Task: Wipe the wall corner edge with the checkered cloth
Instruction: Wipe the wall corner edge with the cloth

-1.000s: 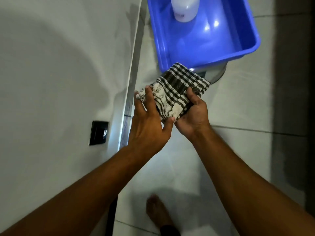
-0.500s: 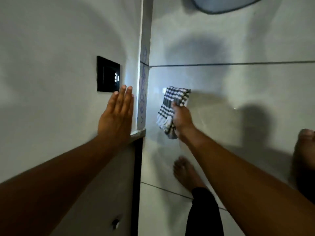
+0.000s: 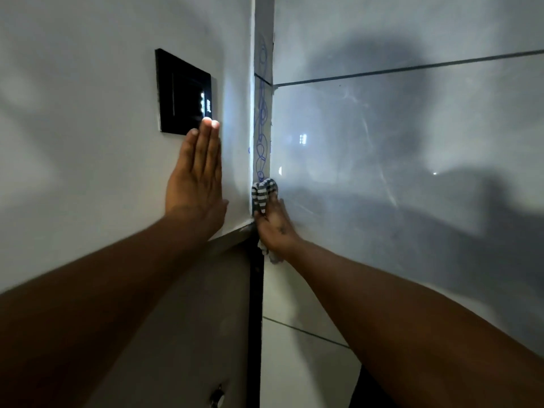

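Pressing our left hand (image 3: 195,184) flat on the white wall (image 3: 88,142), we keep its fingers straight and together, palm open, holding nothing; the fingertips (image 3: 211,124) just overlap the lower right corner of a black switch plate (image 3: 184,92). Our right hand (image 3: 273,223) grips the cloth (image 3: 263,194), closed around it and pushing it against the corner edge (image 3: 263,113) low on that strip. The cloth's striped folds stick up above the fingers, and a loose end hangs under the wrist. The hand is a little blurred.

Above the cloth, blue scribbles (image 3: 261,142) run up the narrow face of the edge, loop over loop. Nothing stands between the cloth and those marks. No container is in view here.

To the right of the edge lies glossy tile (image 3: 412,172), crossed by a dark grout line (image 3: 412,67) and covered with our own shadows and a few bright reflections. Below our left hand the white wall ends at a ledge (image 3: 232,235); under it we see a duller panel (image 3: 176,334) with a small metal fitting (image 3: 217,397) near the bottom, and a dark vertical gap (image 3: 254,319) beside the tile.
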